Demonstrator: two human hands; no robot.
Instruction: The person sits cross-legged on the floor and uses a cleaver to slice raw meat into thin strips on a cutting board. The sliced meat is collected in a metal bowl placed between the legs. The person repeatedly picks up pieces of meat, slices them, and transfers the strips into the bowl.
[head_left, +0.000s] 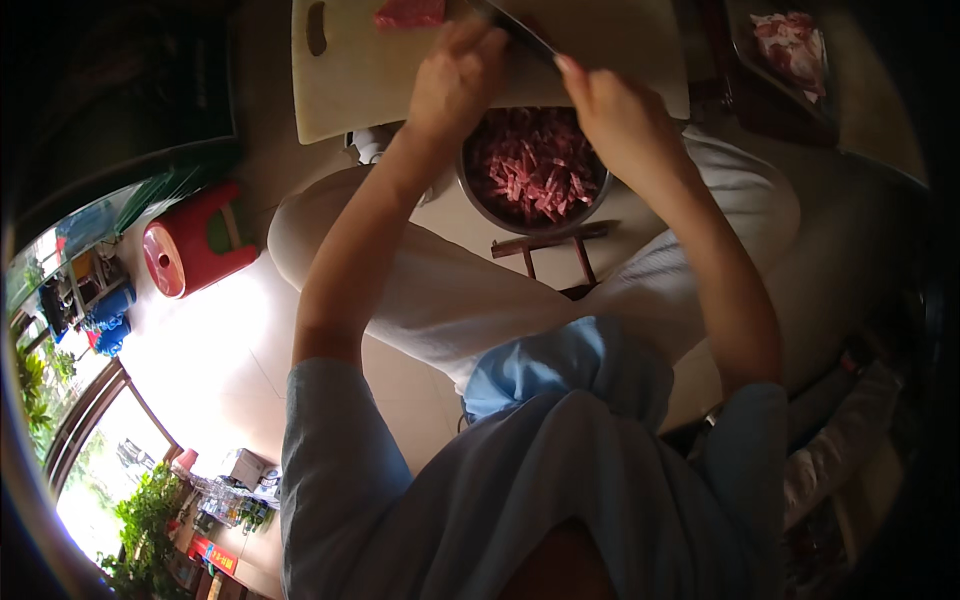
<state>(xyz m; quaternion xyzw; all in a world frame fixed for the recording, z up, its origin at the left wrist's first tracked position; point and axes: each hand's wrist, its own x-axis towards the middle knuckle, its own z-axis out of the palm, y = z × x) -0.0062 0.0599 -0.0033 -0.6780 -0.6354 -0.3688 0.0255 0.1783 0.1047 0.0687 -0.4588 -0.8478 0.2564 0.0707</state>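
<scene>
My right hand (622, 112) grips a knife (529, 37) by its handle. The blade slants up and left over a pale cutting board (352, 90) with a handle slot. Close to the blade, my left hand (461, 79) is bent over the board with its fingers curled. Blur hides whether anything is under those fingers. A slab of red raw meat (409, 13) lies on the board just beyond the left hand. Below the board's near edge, between my knees, is a round metal bowl (474, 202) holding many raw meat strips (536, 169).
More raw meat (791, 52) rests in a container at the upper right. A dark wooden frame (551, 241) is just below the bowl. On the tiled floor to the left lies a red stool (202, 240). Green plants (150, 510) stand by the bright doorway.
</scene>
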